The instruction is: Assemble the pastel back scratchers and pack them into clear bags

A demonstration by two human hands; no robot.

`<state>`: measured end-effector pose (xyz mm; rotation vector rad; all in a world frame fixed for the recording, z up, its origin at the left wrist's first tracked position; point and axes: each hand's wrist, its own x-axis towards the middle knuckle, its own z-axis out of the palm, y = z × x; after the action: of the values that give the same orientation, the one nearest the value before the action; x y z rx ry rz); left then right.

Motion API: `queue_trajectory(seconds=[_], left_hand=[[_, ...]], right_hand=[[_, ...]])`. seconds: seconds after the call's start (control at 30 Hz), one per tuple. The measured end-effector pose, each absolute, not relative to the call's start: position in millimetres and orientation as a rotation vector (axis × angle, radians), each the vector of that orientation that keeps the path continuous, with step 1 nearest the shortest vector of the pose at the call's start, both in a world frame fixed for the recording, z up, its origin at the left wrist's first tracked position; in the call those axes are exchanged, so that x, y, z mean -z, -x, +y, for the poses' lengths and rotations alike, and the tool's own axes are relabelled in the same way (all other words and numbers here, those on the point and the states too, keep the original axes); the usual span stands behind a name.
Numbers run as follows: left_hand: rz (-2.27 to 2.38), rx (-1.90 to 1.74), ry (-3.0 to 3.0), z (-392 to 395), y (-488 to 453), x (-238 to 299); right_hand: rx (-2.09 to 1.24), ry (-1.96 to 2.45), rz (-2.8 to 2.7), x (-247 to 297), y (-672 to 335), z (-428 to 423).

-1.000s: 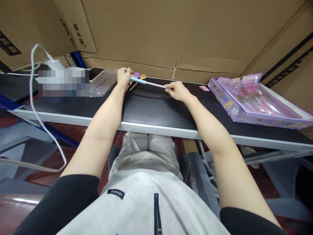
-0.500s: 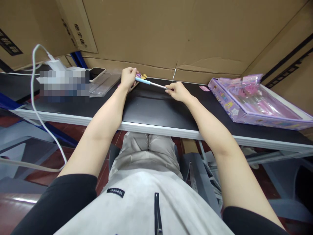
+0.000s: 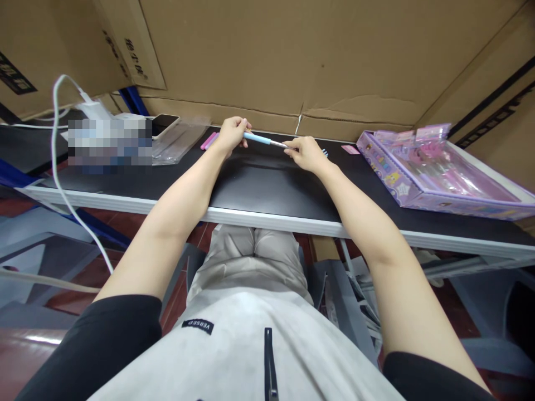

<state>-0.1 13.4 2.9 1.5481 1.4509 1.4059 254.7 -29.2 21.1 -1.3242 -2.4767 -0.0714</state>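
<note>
My left hand [image 3: 232, 135] is closed around the light blue handle of a telescopic back scratcher [image 3: 258, 138]. Its thin metal rod runs to my right hand [image 3: 307, 153], whose fingers pinch the far end. Small blue prongs [image 3: 325, 152] poke out just beyond that hand; the rest of the head is covered by it. Both hands hover over the black tabletop [image 3: 271, 186]. Pink handles [image 3: 209, 140] lie on the table beside my left wrist, partly hidden by the arm.
On the right stands a purple display box [image 3: 397, 184] with pink packaged items in it, and a small pink card [image 3: 350, 149] lies beside it. To the left are clear plastic bags [image 3: 178, 145], a phone [image 3: 166, 126] and a white cable [image 3: 56, 133]. Cardboard [image 3: 251, 55] walls the back.
My left hand has shifted right with the handle, closer to my right hand. Pink handles now show by the left wrist, blue prongs beyond the right hand; purple and yellow prongs are mostly covered.
</note>
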Motion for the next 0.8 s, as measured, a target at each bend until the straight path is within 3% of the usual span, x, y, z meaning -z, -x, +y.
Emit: queue_trajectory(seconds=[0.8], left_hand=[[1.380,-1.295,-1.635,-16.4,-20.3,-19.2]], right_hand=[[0.027,1.334,-2.413,-24.0,-258.4,-27.8]])
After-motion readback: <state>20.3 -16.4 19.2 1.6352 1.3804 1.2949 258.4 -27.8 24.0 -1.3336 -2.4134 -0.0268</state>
